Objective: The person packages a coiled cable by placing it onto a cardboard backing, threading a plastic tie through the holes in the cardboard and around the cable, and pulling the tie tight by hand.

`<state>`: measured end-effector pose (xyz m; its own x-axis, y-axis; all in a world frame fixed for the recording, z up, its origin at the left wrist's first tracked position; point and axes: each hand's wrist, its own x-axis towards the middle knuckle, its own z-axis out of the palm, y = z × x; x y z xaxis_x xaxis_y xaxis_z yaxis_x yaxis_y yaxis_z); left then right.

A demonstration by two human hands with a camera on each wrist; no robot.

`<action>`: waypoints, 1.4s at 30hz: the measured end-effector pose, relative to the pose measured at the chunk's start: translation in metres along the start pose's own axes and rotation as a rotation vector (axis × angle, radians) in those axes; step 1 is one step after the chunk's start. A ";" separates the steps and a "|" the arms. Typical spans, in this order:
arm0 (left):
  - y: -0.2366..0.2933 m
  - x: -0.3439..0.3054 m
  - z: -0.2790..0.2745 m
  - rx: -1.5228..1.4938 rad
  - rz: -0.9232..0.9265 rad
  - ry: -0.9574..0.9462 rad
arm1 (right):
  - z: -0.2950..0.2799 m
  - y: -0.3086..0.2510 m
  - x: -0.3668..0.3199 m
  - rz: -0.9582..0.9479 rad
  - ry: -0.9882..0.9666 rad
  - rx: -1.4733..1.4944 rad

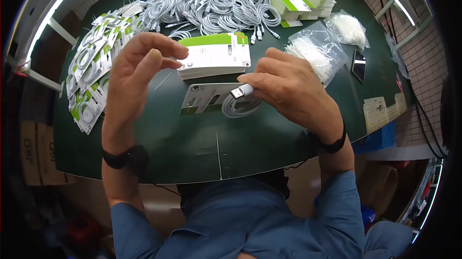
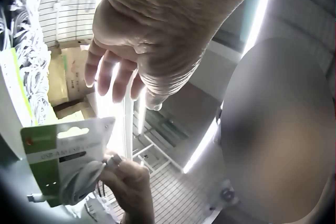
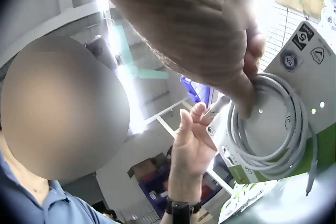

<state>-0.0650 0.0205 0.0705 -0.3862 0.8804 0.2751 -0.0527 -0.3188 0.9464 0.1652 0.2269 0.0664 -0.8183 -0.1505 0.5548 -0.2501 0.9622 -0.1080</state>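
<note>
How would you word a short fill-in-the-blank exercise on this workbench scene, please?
1. The right hand holds a coiled cable and a card printed in white and ____.
2. The left hand holds ____.
3. In the head view, the phone-like object lies on the ____ side of the table.
4. The shirt sleeves are ____.
Missing words: green; nothing; right; blue.

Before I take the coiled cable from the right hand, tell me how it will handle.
The coiled cable will likely flex, being bent into several loops. Its free end juts off the coil and may swing or snag. It is probably light, given its slim strands.
</note>
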 end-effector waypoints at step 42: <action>-0.073 -0.034 0.002 0.368 -0.220 0.080 | 0.090 0.019 -0.012 0.192 0.056 0.172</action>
<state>-0.0459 0.0148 -0.0075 -0.4736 0.8787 0.0594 0.1843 0.0330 0.9823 0.1238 0.2262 -0.0164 -0.8305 0.0481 0.5549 -0.1819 0.9182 -0.3518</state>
